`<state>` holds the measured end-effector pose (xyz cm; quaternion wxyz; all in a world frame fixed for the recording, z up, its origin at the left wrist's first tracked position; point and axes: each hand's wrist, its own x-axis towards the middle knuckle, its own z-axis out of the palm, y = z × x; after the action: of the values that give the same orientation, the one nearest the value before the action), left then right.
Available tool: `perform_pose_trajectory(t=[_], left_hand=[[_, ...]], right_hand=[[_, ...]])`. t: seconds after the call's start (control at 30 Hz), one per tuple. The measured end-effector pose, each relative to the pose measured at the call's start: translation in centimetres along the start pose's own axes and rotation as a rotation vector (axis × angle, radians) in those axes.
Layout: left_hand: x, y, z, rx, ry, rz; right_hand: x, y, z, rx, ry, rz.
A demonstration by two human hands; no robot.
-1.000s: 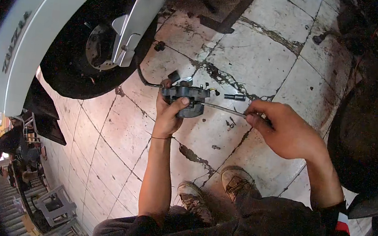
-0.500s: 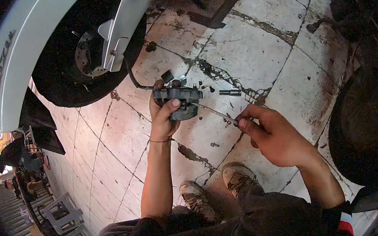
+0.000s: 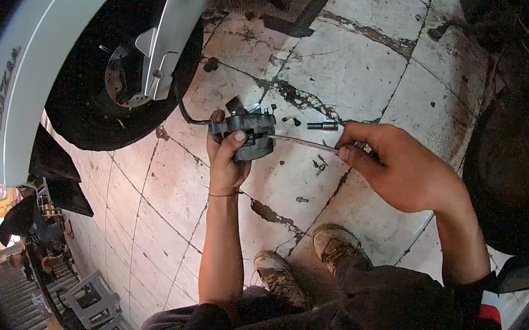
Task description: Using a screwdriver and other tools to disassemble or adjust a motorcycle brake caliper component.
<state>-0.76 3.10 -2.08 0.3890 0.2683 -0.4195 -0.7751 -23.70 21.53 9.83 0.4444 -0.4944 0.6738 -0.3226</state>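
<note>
My left hand (image 3: 226, 164) is closed around a dark grey brake caliper (image 3: 251, 152), thumb across its front. A black hose (image 3: 187, 113) runs from the caliper toward the motorcycle wheel. My right hand (image 3: 392, 162) pinches the right end of a long, thin metal tool (image 3: 305, 143), whose left end meets the caliper; whether it is inside an opening I cannot tell. On the tiles just beyond lie a dark cylindrical socket-like piece (image 3: 322, 125) and a small black-and-yellow part (image 3: 292, 120). A small bolt (image 3: 302, 200) lies below the tool.
At upper left are a front wheel (image 3: 70, 112) and white fender (image 3: 21, 88). A dark tyre-like shape (image 3: 498, 177) fills the right. A dark metal frame (image 3: 298, 23) lies at top. A person (image 3: 16, 223) and a grey stool (image 3: 89, 301) are at lower left. My shoes are below.
My left hand and the caliper have shifted slightly left in the view. My right hand has risen since half a second ago, bringing the tool closer to horizontal.
</note>
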Motion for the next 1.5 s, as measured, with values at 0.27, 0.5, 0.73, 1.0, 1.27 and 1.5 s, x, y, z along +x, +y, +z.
perform_pose_trajectory(t=[0.27, 0.5, 0.73, 1.0, 1.27, 1.5], left_hand=[[0.1, 0.0, 0.9, -0.109, 0.012, -0.036], [0.0, -0.6, 0.7, -0.082, 0.035, 0.032], [0.0, -0.3, 1.5, -0.137, 0.022, 0.034], [-0.3, -0.2, 0.4, -0.072, -0.01, 0.008], [-0.1, -0.3, 1.2, -0.082, -0.021, 0.015], [-0.8, 0.4, 0.3, -0.137, -0.029, -0.031]], right_hand=[[0.6, -0.7, -0.4, -0.092, -0.029, -0.028], [-0.6, -0.2, 1.4, 0.002, 0.053, -0.002], [-1.4, -0.1, 2.3, 0.133, 0.047, 0.074], [-1.1, -0.2, 0.8, 0.015, 0.054, -0.005], [-0.3, -0.5, -0.1, -0.058, -0.004, -0.004], [-1.5, 3.4, 4.4, 0.257, 0.012, 0.149]])
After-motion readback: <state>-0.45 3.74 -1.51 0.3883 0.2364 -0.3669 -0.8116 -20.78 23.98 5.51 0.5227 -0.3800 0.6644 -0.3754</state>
